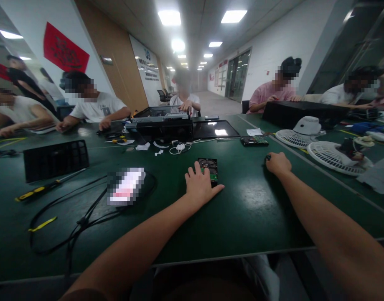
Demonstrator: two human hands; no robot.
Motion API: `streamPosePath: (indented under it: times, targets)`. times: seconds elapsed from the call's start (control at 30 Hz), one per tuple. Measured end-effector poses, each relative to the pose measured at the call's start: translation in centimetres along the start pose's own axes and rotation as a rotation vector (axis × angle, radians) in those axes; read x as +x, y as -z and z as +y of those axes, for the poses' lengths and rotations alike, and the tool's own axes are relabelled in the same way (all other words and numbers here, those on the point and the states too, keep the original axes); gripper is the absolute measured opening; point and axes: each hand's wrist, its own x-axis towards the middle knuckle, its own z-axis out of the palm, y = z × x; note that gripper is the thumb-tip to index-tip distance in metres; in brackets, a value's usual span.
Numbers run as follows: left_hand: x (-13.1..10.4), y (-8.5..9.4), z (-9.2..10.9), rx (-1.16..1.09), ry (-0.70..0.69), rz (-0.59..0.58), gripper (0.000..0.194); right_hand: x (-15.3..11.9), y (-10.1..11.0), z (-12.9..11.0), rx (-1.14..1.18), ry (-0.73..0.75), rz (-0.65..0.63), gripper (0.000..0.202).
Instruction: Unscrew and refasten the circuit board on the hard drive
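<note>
On the green table in front of me lies a hard drive (208,164), its green circuit board facing up. My left hand (199,184) rests over its near left part with the fingers spread and the thumb out to the right. Farther right, my right hand (278,164) is on the tabletop with its fingers curled closed. A small dark thing (268,157) shows at its fingertips, too little of it to name. A second drive-like unit with a bare circuit board (254,141) lies beyond, between the two hands and farther back.
To the left are a lit phone (126,187), black cables (82,221), a yellow-black screwdriver (38,192) and a dark panel (56,161). White fan grilles (334,158) stand right, near a black case (301,113). An opened device (165,127) is ahead. Several people sit around the table.
</note>
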Motion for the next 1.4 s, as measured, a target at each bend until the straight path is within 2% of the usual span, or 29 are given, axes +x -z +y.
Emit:
streamPosePath:
  times: [0.1, 0.23, 0.33, 0.53, 0.67, 0.9, 1.07, 1.3, 1.4]
  targets:
    - [0.3, -0.4, 0.6, 0.041, 0.011, 0.013, 0.085, 1.0, -0.1, -0.1, -0.033, 0.009, -0.033, 0.042]
    - [0.5, -0.7, 0.4, 0.067, 0.045, 0.015, 0.082, 1.6, -0.2, -0.1, -0.045, 0.031, -0.044, 0.042]
    - [0.4, -0.5, -0.6, 0.080, 0.091, 0.021, 0.079, 1.6, -0.6, 0.1, -0.044, 0.023, -0.028, 0.041]
    - [0.5, 0.9, -3.2, 0.038, 0.125, -0.057, 0.075, 1.4, -1.2, -0.2, -0.063, 0.037, 0.039, 0.037]
    - [1.1, 1.0, -4.2, -0.043, 0.136, -0.087, 0.073, 1.2, -1.2, -1.0, -0.090, 0.054, 0.041, 0.035]
    - [1.8, 0.1, -6.0, -0.153, 0.035, -0.071, 0.075, 0.4, -1.1, -2.6, -0.065, -0.067, 0.018, 0.038]
    - [1.8, 0.2, -6.2, -0.207, -0.050, -0.049, 0.071, -1.0, -0.4, -3.3, -0.116, 0.048, 0.051, 0.042]
    - [1.7, 0.8, -6.3, -0.329, -0.247, -0.132, 0.064, -2.3, 1.2, -4.1, -0.102, 0.188, -0.003, 0.037]
    - [1.5, 1.2, -6.4, -0.423, -0.324, -0.165, 0.062, -3.4, 2.1, -5.1, -0.062, 0.306, 0.053, 0.037]
